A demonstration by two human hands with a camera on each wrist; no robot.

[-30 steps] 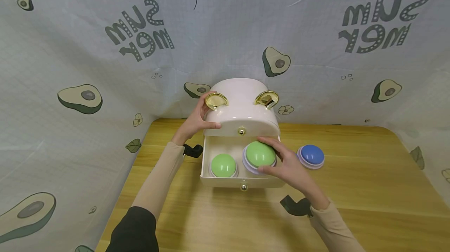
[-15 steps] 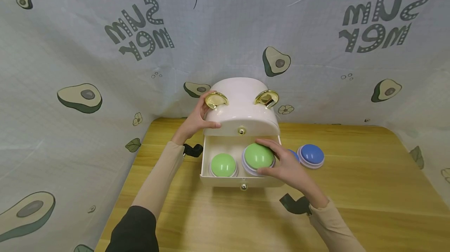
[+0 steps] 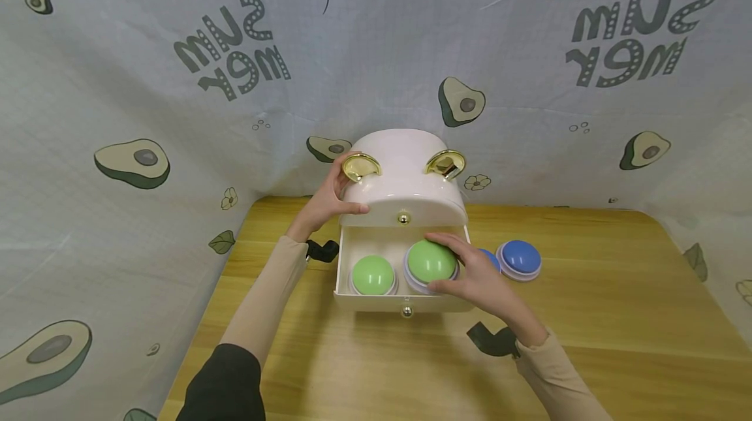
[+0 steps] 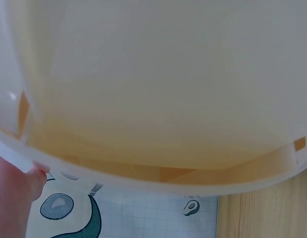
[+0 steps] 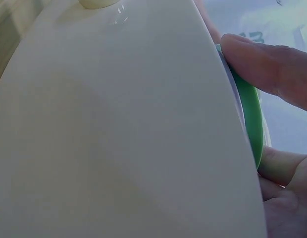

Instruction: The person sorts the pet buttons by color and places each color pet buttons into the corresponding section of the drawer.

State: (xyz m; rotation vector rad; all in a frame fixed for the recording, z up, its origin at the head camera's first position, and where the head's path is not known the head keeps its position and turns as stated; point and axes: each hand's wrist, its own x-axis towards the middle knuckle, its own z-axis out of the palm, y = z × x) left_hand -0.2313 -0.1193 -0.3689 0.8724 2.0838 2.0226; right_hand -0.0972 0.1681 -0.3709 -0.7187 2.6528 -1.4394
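A white glossy drawer box (image 3: 405, 176) with two gold ear shapes stands at the table's back, its lower drawer (image 3: 355, 245) pulled out. My left hand (image 3: 323, 207) grips the box's left side, thumb across its front. My right hand (image 3: 484, 277) holds a round green-domed push button (image 3: 431, 259) with a lilac rim, inside the drawer's right half. To its left in the drawer lies a similar green-domed button (image 3: 373, 275). In the right wrist view the white drawer front (image 5: 124, 129) hides most of the held button (image 5: 253, 119).
Right of the box, a blue-domed button (image 3: 521, 256) lies on the wooden table (image 3: 617, 303). Another blue dome (image 3: 491, 258) is partly covered by my right hand. An avocado-print cloth (image 3: 382, 49) hangs close behind the box.
My right hand has shifted slightly left with the green button, which sits a little lower in the drawer. The second blue dome has come into sight. The left hand has stayed in place.
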